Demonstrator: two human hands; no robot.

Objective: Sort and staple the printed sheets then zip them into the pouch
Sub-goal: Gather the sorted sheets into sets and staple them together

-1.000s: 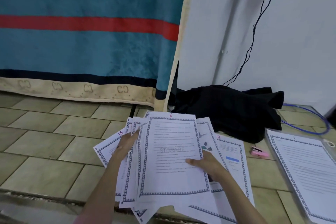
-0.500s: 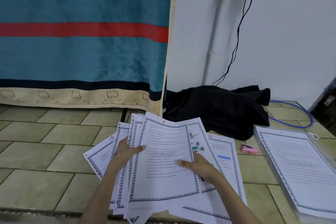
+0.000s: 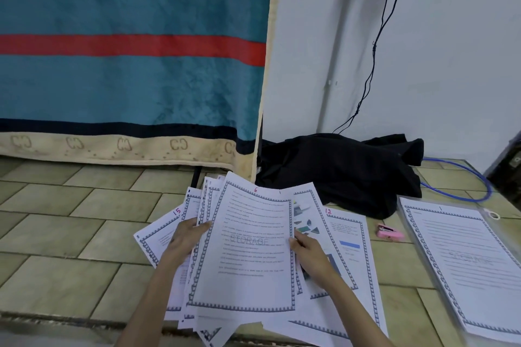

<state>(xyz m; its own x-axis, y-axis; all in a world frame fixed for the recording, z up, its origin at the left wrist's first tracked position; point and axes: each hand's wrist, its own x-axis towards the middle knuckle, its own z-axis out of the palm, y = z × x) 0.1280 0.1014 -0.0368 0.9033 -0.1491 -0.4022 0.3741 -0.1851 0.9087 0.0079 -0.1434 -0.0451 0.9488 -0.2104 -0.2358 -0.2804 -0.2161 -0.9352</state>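
Fingers of the left hand [image 3: 186,239] curl round the left edge of a fanned bundle of printed sheets [image 3: 248,256], thumb on the front; the right hand [image 3: 306,252] pinches the right edge of the top sheet, thumb over its border. That top sheet is marked 6 in red at its head and carries a faint STORAGE watermark across the middle. Behind it, on the left, a sheet marked 15 [image 3: 160,231] pokes out; on the right a page with small coloured pictures shows past the edge. Lying flat on the tiled floor [image 3: 70,234] just right of the bundle is a sheet marked 12 [image 3: 349,236] with a blue bar.

A small pink stapler [image 3: 389,232] sits on the tiles between sheet 12 and a clear zip pouch [image 3: 496,315], on which a page marked 1 [image 3: 462,262] lies. Beyond the bundle is a heap of black cloth [image 3: 344,172] against the white wall [image 3: 451,65], with a blue cable [image 3: 462,177] looping to its right and a black cable [image 3: 375,59] running down the wall. A teal blanket [image 3: 127,79] with a red stripe and beige border hangs on the left.
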